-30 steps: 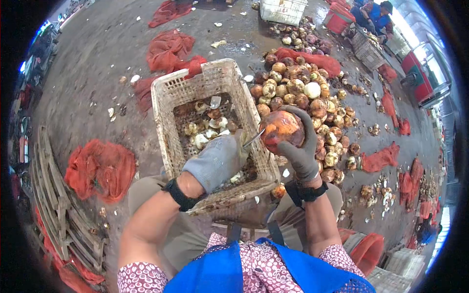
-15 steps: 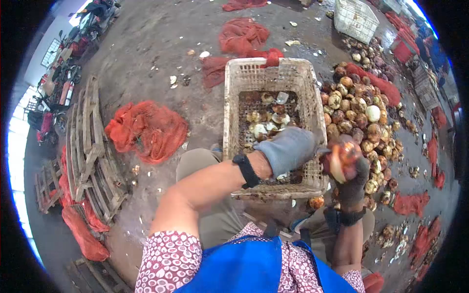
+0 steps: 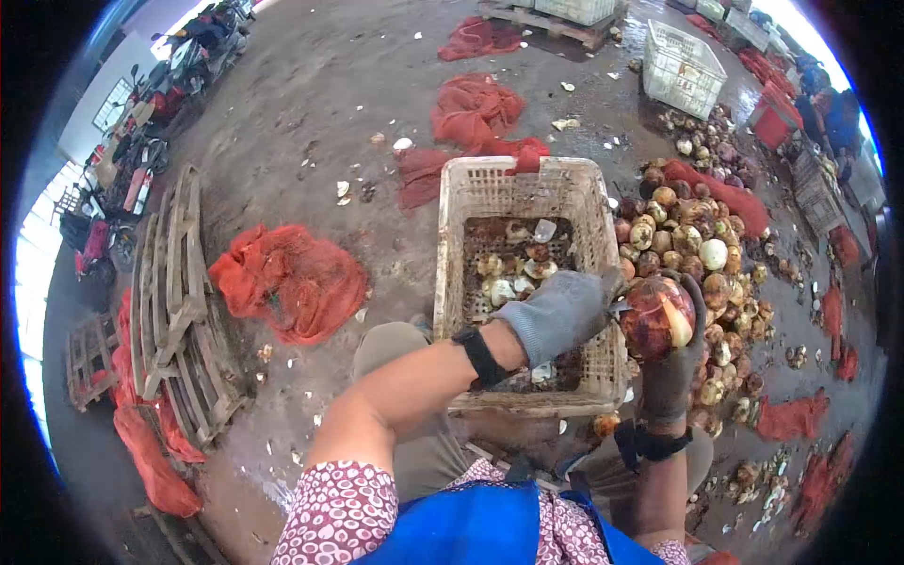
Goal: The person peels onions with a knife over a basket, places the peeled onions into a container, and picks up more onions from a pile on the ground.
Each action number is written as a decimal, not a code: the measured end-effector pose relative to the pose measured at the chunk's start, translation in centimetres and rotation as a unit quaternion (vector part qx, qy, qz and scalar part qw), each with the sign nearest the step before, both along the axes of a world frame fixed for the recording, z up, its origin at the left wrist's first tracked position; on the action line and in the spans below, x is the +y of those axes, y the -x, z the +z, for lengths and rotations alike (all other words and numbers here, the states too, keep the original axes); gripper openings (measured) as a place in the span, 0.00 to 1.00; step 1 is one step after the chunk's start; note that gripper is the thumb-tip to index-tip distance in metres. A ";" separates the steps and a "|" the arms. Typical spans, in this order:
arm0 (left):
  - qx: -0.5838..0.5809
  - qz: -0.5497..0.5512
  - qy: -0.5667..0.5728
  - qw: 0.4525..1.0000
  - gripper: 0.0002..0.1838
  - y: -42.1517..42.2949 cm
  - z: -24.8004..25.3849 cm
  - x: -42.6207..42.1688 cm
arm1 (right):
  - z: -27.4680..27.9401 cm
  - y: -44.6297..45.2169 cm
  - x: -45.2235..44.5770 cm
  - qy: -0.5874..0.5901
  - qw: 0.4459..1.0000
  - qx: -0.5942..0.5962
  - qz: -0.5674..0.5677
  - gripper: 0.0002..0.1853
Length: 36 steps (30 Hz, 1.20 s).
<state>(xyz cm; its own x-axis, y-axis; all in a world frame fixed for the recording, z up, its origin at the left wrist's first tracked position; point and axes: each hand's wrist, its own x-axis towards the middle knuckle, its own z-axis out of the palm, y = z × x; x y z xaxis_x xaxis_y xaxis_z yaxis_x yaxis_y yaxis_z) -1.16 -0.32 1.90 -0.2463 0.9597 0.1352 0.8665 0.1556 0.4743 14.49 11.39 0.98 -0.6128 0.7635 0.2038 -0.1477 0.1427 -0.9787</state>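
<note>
My gloved left hand [image 3: 565, 311] is closed around a small knife [image 3: 619, 307], most of which is hidden by the fingers. Its short blade meets the near side of a large reddish-brown onion [image 3: 656, 315]. That onion rests in my gloved right hand [image 3: 673, 363], whose fingers wrap its far side. A pale strip without skin shows on the onion's right. Below my left hand stands a dirty white plastic crate [image 3: 452, 311], with peeled pieces and scraps [image 3: 513, 278] on its floor.
A heap of onions [image 3: 692, 240] lies right of the crate. Red mesh sacks [image 3: 287, 282] are scattered on the floor. Wooden pallets [image 3: 179, 301] lean at left, near parked scooters [image 3: 122, 179]. Another white crate [image 3: 683, 71] stands at far right, with a person [image 3: 838, 118] beyond.
The onion has turned in my right hand and now shows its dark side and pale strip clearly. My head view has tilted up slightly, so the crate sits lower.
</note>
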 end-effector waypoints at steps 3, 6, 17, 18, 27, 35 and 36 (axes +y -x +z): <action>0.047 -0.006 -0.038 0.998 0.16 -0.5 -0.8 -0.3 | 1.3 -0.5 -0.6 0.060 0.995 0.038 0.065 0.35; 0.055 -0.031 -0.056 0.996 0.18 -0.3 -1.2 -0.4 | 0.8 -1.6 0.2 0.253 0.950 0.073 0.167 0.34; -0.352 -0.149 0.059 0.922 0.21 -1.8 -5.5 -1.1 | 3.6 -2.0 2.6 0.025 0.977 -0.117 0.176 0.44; -0.447 -0.181 -0.023 0.876 0.19 -2.0 -5.2 -1.3 | 3.8 -2.8 3.5 0.014 0.968 -0.144 0.207 0.45; -0.481 -0.035 0.124 0.867 0.23 0.4 0.7 -3.2 | 1.0 -1.3 3.0 0.301 0.908 0.019 0.289 0.41; -0.438 0.065 -0.135 0.886 0.17 2.5 -6.3 -2.4 | -1.7 0.4 1.8 0.310 0.884 0.077 0.341 0.29; -0.337 0.024 -0.143 0.930 0.17 3.3 -7.8 -2.4 | -1.7 0.6 1.6 0.339 0.879 0.083 0.324 0.29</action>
<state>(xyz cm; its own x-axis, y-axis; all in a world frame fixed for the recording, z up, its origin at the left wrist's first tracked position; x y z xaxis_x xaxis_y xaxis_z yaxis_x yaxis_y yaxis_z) -4.44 -2.73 -5.89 -0.4087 0.8939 0.1839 0.3533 -0.0309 0.9350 13.89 13.00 -0.75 -0.9689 0.2447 -0.0367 -0.1308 -0.6323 -0.7636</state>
